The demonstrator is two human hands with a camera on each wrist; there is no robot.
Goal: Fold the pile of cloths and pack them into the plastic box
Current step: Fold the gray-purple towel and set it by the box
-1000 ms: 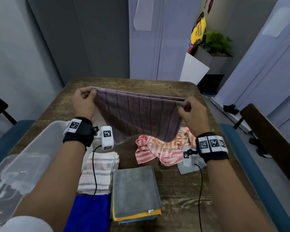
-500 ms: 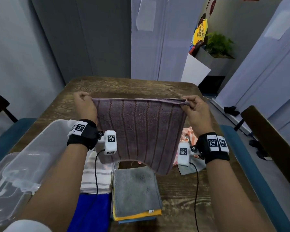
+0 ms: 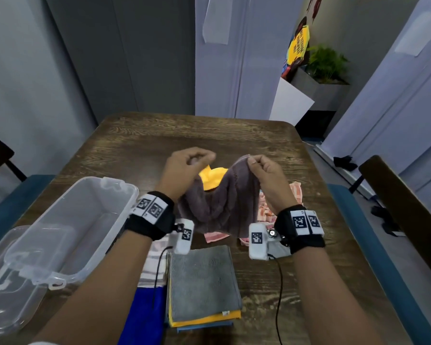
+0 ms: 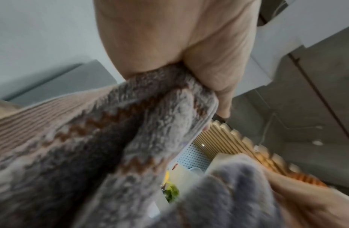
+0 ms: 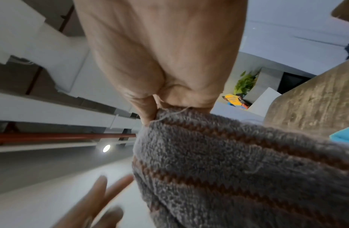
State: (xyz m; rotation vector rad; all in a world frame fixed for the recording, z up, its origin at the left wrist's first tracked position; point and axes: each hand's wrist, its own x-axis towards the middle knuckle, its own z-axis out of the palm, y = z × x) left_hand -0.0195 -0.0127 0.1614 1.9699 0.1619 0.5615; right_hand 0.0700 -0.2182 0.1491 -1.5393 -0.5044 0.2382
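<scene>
Head view: striped grey towel [image 3: 217, 207] held above the counter [image 3: 159, 143], sagging between left hand [image 3: 184, 170] and right hand [image 3: 266, 175], hands near each other. Probably mid-fold. Next move: matching corners squarely, then laying flat. Plastic box [image 3: 125, 189] at left, folded stack [image 3: 202, 277] nearer. Pink striped cloth [image 3: 294, 192] and yellow cloth [image 3: 213, 179] largely hidden behind the towel. Left hand blurred.

Left wrist view: towel [image 4: 111, 131] clamped inside the left hand [image 4: 169, 46]; fingertips hidden.

Right wrist view: right hand's fingers [image 5: 148, 108] pinched together on a towel [image 5: 238, 162] corner.
</scene>
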